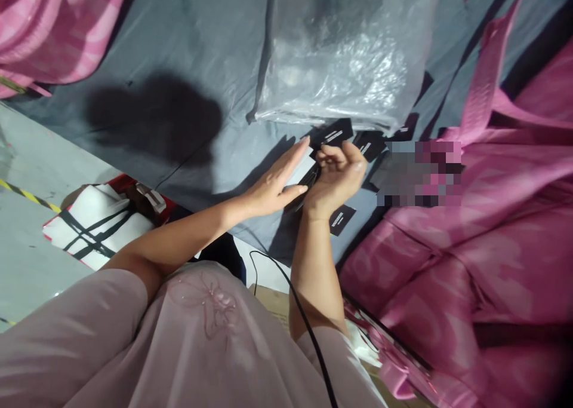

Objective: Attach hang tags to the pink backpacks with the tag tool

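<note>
Your left hand (280,181) is spread open, your right hand (338,172) half-curled, any hold unclear, black cards (336,132) at its twelve o'clock.

Blk cards (369,149) – wht txt, loosely scattered

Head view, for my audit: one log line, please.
left hand: extended; right hand: curled; black cards: near right hand; plastic bag: beyond hands
</note>
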Motion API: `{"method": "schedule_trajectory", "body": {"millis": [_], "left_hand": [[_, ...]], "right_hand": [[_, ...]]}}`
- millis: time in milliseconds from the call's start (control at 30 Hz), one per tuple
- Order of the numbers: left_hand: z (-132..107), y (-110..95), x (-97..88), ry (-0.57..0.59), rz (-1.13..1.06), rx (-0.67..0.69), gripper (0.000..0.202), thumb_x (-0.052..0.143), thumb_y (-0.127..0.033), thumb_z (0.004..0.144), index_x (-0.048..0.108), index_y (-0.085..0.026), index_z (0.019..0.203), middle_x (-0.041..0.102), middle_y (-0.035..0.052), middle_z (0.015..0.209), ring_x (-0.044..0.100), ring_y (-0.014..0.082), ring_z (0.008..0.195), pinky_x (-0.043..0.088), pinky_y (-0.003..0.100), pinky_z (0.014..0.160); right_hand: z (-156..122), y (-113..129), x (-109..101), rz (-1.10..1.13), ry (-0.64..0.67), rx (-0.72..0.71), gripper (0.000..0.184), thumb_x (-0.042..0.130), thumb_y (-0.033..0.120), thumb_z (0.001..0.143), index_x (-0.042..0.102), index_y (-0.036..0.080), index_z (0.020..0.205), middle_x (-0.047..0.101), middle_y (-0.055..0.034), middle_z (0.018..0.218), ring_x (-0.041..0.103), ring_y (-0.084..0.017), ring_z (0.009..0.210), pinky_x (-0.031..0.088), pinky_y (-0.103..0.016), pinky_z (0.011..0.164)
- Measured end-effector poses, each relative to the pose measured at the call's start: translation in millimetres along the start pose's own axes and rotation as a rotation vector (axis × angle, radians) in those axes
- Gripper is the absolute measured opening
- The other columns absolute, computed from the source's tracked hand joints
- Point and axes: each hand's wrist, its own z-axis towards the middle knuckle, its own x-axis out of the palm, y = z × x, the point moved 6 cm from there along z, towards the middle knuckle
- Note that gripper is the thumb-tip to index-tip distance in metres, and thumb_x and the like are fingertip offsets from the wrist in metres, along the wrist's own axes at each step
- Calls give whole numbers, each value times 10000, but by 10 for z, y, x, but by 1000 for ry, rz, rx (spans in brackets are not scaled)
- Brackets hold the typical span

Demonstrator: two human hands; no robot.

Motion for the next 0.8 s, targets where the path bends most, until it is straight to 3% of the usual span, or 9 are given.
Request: {"method": "schedule_trajectory", "body": {"millis": [100,167,233,333,400,467,567,667,800], "left_hand": [[-15,-15,-17,-68,8,-25,793,421,-173,927,48,-256,1622,200,70,1692,203,248,1573,206,455,1303],[-24,13,-62,-110,-4,-55,757,401,-155,924,115,-262,1616,259,60,1675,249,240,1559,211,443,1303],[-25,41,-102,-120,-17,-67,734,412,-166,926,162,-264,1610,289,55,1665,277,237,1549,228,439,1298],[-20,46,-147,-121,-13,-49,713,430,-185,937,192,-264,1605,302,57,1661,293,226,1543,249,424,1290],[-19,38,-161,-127,-16,-46,695,430,-205,954,195,-264,1605,305,60,1661,295,220,1542,252,416,1289],[-26,33,-146,-130,-31,-61,675,433,-231,969,207,-266,1603,314,60,1657,298,219,1541,256,420,1288],[-55,26,-62,-123,-72,-92,657,435,-265,983,216,-279,1602,341,54,1645,315,211,1534,269,420,1284],[-87,-38,58,-89,-53,-30,650,398,-257,1000,183,-290,1612,310,52,1659,291,197,1544,256,419,1291],[-100,-92,145,2,-62,16,713,395,-280,1015,35,-294,1630,110,56,1715,116,204,1591,185,430,1311]], "right_hand": [[45,-23,-246,81,-145,17,488,150,473,1007,519,175,1119,672,-117,959,702,-207,827,602,-492,840],[-26,97,-426,-14,-235,-54,416,226,456,1012,526,186,1113,675,-113,980,703,-207,858,600,-486,860],[-189,271,-531,-214,-244,-129,338,341,434,1011,555,197,1122,675,-93,1016,700,-214,934,586,-489,906],[-524,414,-441,-622,-4,-178,378,493,441,977,588,190,1243,630,-140,1255,609,-275,1221,503,-542,1042],[-744,353,-306,-844,226,-181,569,550,486,942,511,155,1403,461,-220,1498,403,-359,1444,394,-612,1128],[-884,228,-229,-969,358,-180,705,554,485,931,383,131,1517,277,-253,1619,195,-401,1540,304,-659,1164],[-910,89,-252,-1006,357,-230,667,468,349,956,287,163,1571,281,-229,1629,168,-356,1559,304,-639,1172],[-887,83,-323,-957,346,-325,679,408,274,963,198,199,1604,290,-202,1634,179,-324,1564,325,-614,1177],[-909,189,-363,-860,398,-256,702,378,393,1005,71,289,1628,153,-134,1696,116,-341,1577,239,-701,1192]]}}
